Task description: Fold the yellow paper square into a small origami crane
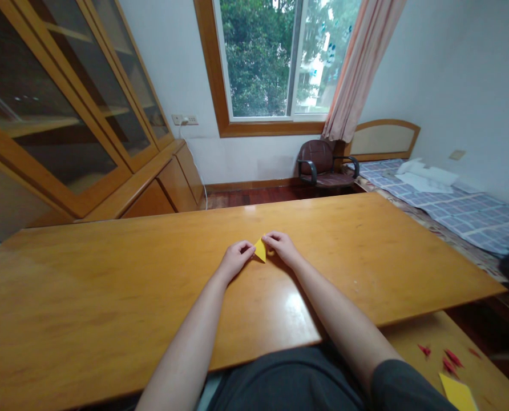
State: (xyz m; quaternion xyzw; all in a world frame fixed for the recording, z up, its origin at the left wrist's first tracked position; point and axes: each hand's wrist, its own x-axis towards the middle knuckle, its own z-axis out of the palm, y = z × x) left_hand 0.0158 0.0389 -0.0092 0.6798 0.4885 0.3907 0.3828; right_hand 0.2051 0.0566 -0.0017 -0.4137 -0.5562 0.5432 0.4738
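Observation:
A small piece of folded yellow paper (pixel 260 251), roughly triangular, is held between my two hands just above or on the wooden table (pixel 109 297). My left hand (pixel 236 260) pinches its left corner between thumb and fingers. At the paper's upper right, my right hand (pixel 281 246) pinches the top corner, with the other fingers curled in. One point of the paper hangs toward me between the hands. Whether its lower tip touches the tabletop I cannot tell.
Several red folded paper pieces (pixel 453 358) and a yellow paper sheet (pixel 458 393) lie on a lower wooden surface (pixel 412 337) at the lower right. Beyond the table stand a brown armchair (pixel 323 162), a bed (pixel 460 200) and a glass-door cabinet (pixel 75 125).

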